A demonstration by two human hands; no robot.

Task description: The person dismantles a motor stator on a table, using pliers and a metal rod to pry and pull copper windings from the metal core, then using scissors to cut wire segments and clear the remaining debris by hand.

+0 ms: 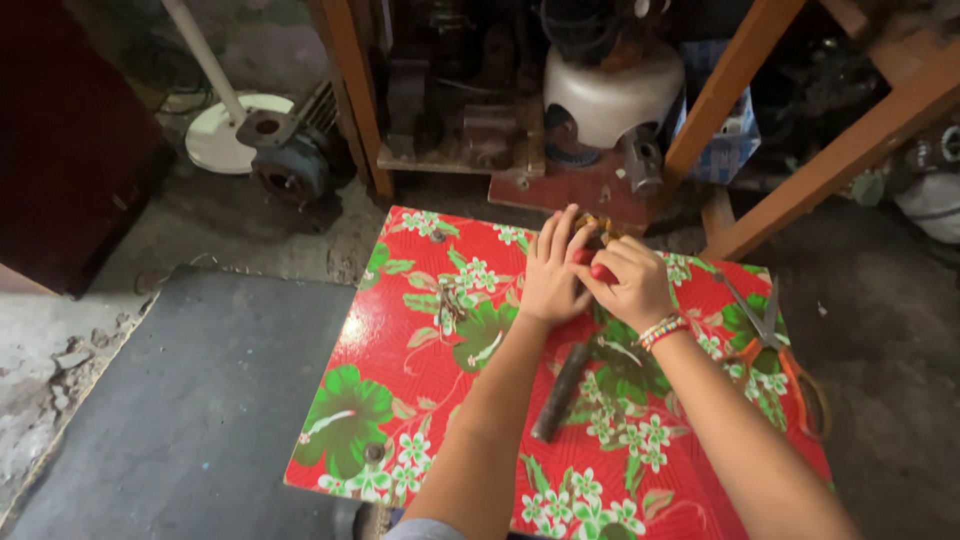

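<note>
My left hand (551, 268) and my right hand (631, 284) meet over the far edge of a red board with a green and white flower print (410, 370). Together they grip a small tool with a red handle (598, 270); a brownish metal piece (598, 226) shows just beyond the fingers. Most of the tool is hidden by my fingers. A beaded bracelet (662, 330) circles my right wrist. A dark, rusty metal rod (560, 392) lies on the board between my forearms.
Orange-handled scissors (780, 350) lie at the board's right edge. A grey mat (200, 400) covers the floor on the left. Beyond the board stand wooden frame legs (352, 90), a white bucket-like vessel (610, 95), a motor (290, 165) and a white fan base (225, 135).
</note>
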